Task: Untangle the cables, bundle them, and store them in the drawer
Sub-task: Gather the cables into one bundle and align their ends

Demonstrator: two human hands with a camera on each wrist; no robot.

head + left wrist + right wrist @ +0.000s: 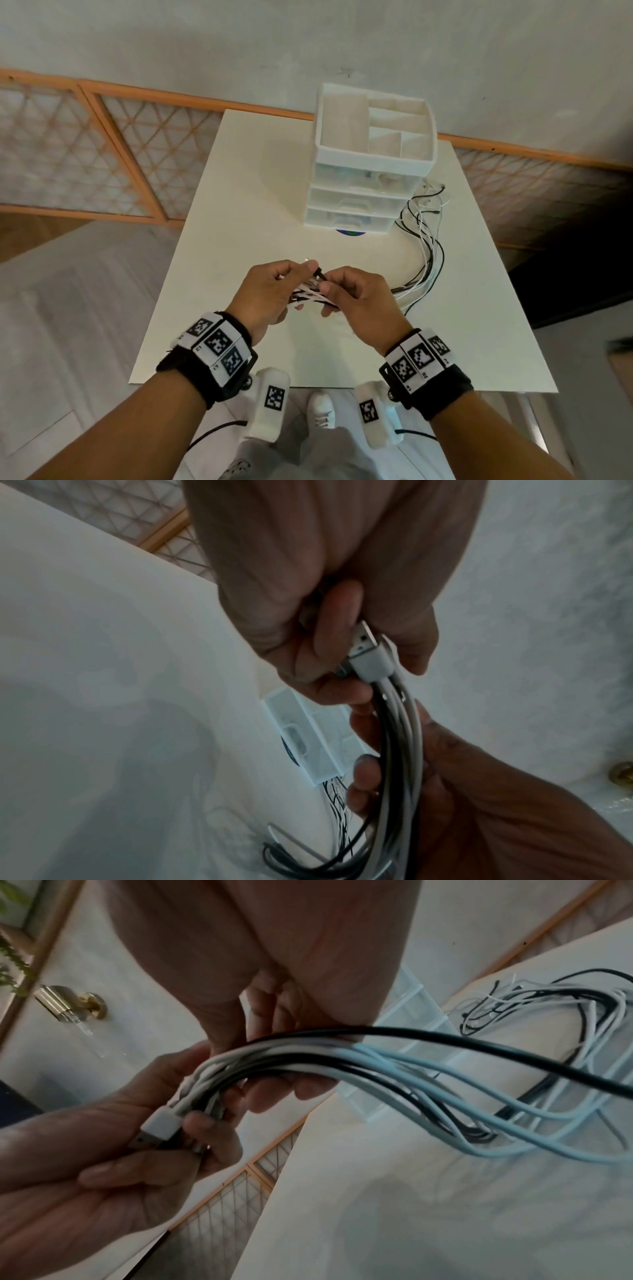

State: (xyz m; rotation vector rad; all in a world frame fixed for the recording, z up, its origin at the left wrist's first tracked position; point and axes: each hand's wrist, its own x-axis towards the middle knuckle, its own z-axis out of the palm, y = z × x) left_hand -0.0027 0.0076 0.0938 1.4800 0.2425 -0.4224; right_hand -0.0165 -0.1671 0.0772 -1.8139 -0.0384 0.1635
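Several black and white cables [423, 253] run from beside the drawer unit [359, 192] in an arc to both hands above the table's middle. My left hand [270, 291] grips the gathered plug ends; a white USB plug [368, 653] sticks out between its fingers, also seen as the USB plug [161, 1123] in the right wrist view. My right hand [359, 298] holds the same bundle of cables [308, 1056] just beside the left, fingers curled round it. The cables [397, 750] hang down between the two hands. All three drawers look closed.
The white table [239, 205] carries the drawer unit with an open compartment tray [373, 126] on top, near the far edge. Loose cable ends [431, 195] lie right of the unit. A wall and lattice panel [102, 150] stand behind. My feet show below the near edge.
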